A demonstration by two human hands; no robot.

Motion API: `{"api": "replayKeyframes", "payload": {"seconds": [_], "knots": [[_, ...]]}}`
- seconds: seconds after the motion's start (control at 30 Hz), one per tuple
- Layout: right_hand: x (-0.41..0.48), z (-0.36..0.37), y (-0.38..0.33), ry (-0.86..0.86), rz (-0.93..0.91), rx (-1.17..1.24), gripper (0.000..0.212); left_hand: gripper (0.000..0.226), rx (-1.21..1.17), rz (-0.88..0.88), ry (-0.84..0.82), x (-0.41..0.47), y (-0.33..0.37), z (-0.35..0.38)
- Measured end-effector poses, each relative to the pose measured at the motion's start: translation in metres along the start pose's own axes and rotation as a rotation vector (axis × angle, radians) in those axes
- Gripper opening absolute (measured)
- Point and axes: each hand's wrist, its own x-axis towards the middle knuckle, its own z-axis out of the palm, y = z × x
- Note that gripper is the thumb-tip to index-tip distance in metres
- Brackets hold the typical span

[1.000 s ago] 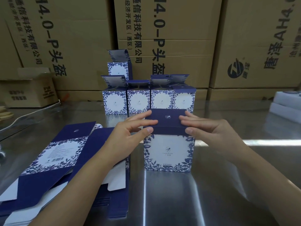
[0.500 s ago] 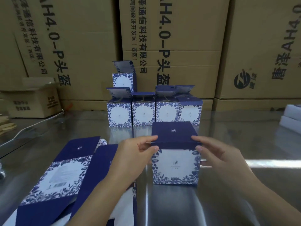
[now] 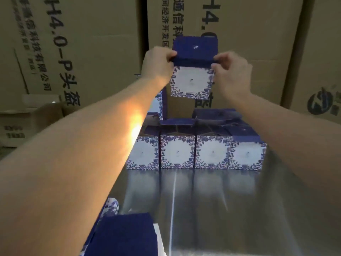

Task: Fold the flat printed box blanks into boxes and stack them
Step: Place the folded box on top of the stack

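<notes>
dim, warm and soft throughout
a hot orange glare patch sits on the left forearm; pale streaks shine on the steel counter; the box and carton print look smeared, perhaps motion blur; edges bow.

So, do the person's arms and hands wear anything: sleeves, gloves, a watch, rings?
Nothing worn shows. Each grip, left hand and right hand, is bare: no glove, no ring visible, though the picture is blurred. The left forearm and right forearm are bare to the frame's edge: no sleeve, watch or bracelet.
</notes>
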Motion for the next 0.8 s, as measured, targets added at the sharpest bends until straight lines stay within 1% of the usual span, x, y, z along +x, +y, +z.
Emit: {"api": "replayKeyframes", "payload": {"seconds": [0.07,0.13,0.17,0.2,0.27,0.3,0.33,0.37,0.47,0.57,0.63,0.7,0.8], "knots": [[0.006,0.029,0.029,-0.036,0.047,-0.041,0.022,0.043,0.059,-0.017,-0.103,0.003,-0.027,0.027],[0.000,0.053,0.054,-0.155,0.106,-0.105,0.024,0.050,0.098,-0.041,-0.260,-0.010,-0.057,0.050],[-0.005,0.062,0.064,-0.262,0.140,-0.152,0.029,0.057,0.118,-0.076,-0.346,-0.018,-0.071,0.059],[-0.011,0.069,0.072,-0.409,0.169,-0.206,0.037,0.065,0.141,-0.119,-0.436,-0.027,-0.081,0.068],[-0.020,0.079,0.080,-0.722,0.199,-0.302,0.064,0.080,0.251,-0.163,-0.590,-0.040,-0.095,0.081],[-0.022,0.082,0.081,-0.815,0.213,-0.340,0.075,0.082,0.347,-0.154,-0.625,-0.042,-0.096,0.084],[-0.023,0.083,0.080,-0.867,0.226,-0.372,0.082,0.082,0.443,-0.141,-0.639,-0.041,-0.096,0.085],[-0.022,0.084,0.078,-0.896,0.238,-0.393,0.086,0.079,0.504,-0.140,-0.649,-0.040,-0.094,0.085],[-0.016,0.084,0.074,-0.955,0.262,-0.421,0.090,0.069,0.574,-0.158,-0.708,-0.040,-0.086,0.079],[-0.021,0.079,0.070,-0.997,0.231,-0.524,0.091,0.062,0.762,-0.060,-0.749,-0.055,-0.085,0.074],[-0.025,0.076,0.067,-0.970,0.169,-0.589,0.090,0.061,0.823,-0.037,-0.757,-0.063,-0.086,0.074],[-0.027,0.079,0.066,-0.892,0.117,-0.628,0.086,0.061,0.838,-0.014,-0.737,-0.070,-0.087,0.076],[-0.027,0.089,0.066,-0.804,0.079,-0.646,0.078,0.061,0.810,0.032,-0.654,-0.079,-0.091,0.079]]}}
